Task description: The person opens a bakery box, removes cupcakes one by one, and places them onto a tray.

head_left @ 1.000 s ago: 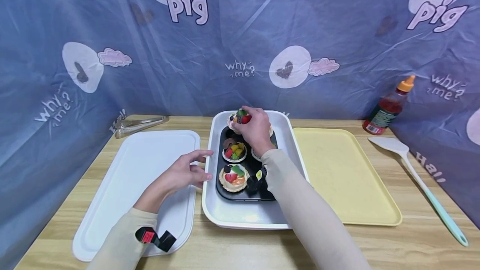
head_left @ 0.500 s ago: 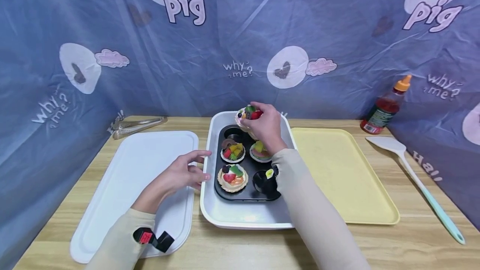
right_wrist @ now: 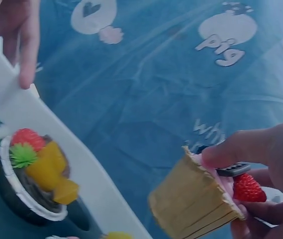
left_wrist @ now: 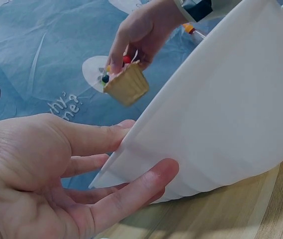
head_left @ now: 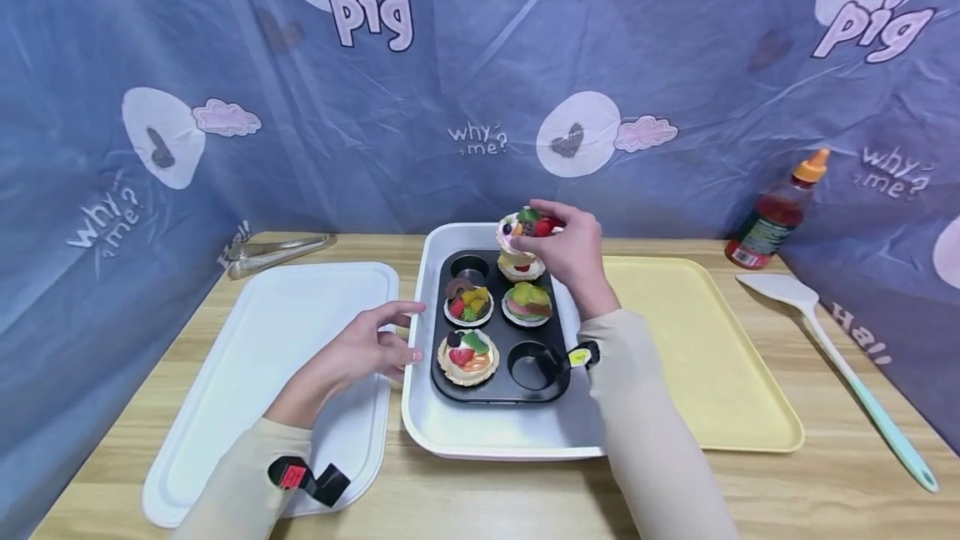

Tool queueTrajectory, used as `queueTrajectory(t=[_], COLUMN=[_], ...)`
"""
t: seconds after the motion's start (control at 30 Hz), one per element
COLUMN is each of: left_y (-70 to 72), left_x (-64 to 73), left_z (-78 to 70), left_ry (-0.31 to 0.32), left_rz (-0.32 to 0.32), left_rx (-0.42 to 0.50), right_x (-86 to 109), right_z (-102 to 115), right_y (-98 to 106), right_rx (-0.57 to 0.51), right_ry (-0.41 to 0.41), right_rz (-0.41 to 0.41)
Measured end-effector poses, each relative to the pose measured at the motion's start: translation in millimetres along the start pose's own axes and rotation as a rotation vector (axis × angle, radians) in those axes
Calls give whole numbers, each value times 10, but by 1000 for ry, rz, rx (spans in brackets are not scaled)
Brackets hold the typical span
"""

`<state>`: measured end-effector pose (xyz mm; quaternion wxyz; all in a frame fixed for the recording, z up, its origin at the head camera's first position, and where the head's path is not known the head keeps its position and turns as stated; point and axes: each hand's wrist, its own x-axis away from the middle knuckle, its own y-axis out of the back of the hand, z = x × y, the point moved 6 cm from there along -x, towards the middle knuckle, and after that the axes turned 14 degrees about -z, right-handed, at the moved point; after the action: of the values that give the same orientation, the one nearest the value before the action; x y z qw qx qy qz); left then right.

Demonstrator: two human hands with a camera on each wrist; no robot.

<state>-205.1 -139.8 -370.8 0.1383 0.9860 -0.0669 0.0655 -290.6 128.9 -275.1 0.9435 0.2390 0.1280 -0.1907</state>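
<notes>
My right hand pinches a fruit tart by its top, above the far right of the black muffin tin. Its yellow pastry cup and strawberry show in the right wrist view. Below it another tart sits in the tin. Nearer are a green-and-pink topped tart, a chocolate fruit tart and a cream tart. The far left and near right cups hold nothing. My left hand, fingers loosely extended, touches the left rim of the deep white tray around the tin.
A flat white tray lies left, with metal tongs behind it. To the right are a yellow tray, a red sauce bottle and a spatula. A blue printed cloth hangs behind and at the sides.
My right hand has carried the fruit tart rightward from over the far left cup, which now shows bare, to above the far right tart. The left hand has stayed at the rim.
</notes>
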Motion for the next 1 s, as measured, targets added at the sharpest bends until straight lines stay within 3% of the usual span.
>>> queueTrajectory(t=[0.33,1.0], left_y=[-3,22], left_x=[-22,-30], left_z=[-2,19], left_ry=[18,4], left_rz=[-15,-4], left_rx=[-24,-11], right_x=[-4,-281], right_z=[-51,-549], right_y=[357,885], right_rx=[0,110], right_ry=[-7,-103], right_rz=[15,-126])
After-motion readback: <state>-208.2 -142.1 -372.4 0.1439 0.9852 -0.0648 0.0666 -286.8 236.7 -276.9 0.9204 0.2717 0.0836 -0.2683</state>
